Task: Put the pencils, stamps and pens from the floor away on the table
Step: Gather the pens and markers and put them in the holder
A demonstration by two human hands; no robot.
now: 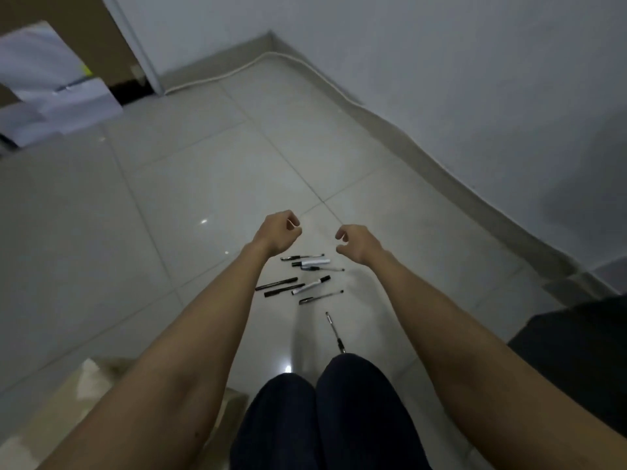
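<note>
8 or so pens and markers [307, 278] lie scattered on the tiled floor [190, 184] just ahead of the person's knees [336, 395], none picked up yet, so gathering looks about to begin. Left hand [279, 234] and right hand [354, 244] hover above the cluster, fingers loosely curled and holding nothing. Next comes reaching down to pinch the nearest barrels. 1 pen [335, 332] lies apart, closest to the knees. Papers [51, 86] sit far left; a cable [305, 67] runs along the wall, well clear.
</note>
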